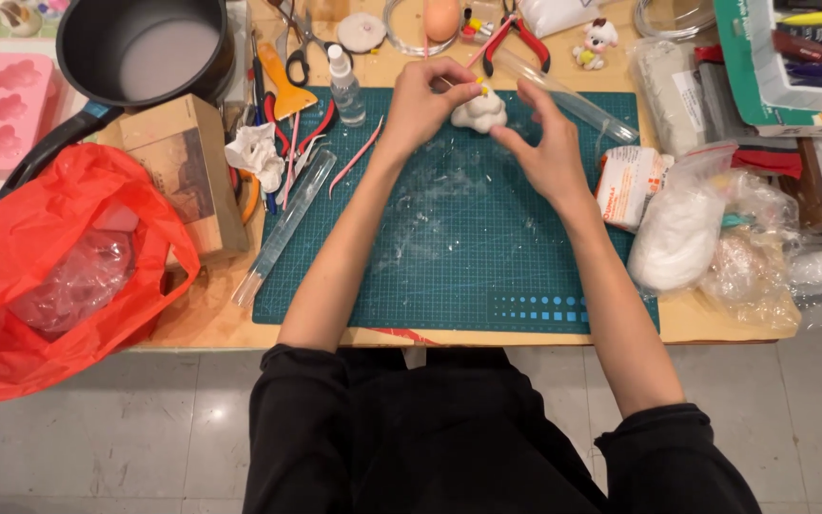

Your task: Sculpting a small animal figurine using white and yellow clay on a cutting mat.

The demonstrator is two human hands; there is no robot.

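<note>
White clay figure point(479, 113) sat at the far edge of the green cutting mat point(459, 247). I watched the left hand point(427, 100) pinch a small yellow bit against its top, seemingly to attach it. The right hand point(546, 143) hovered open just beside it, perhaps to steady it. Fingers hid the figure's details.
</note>
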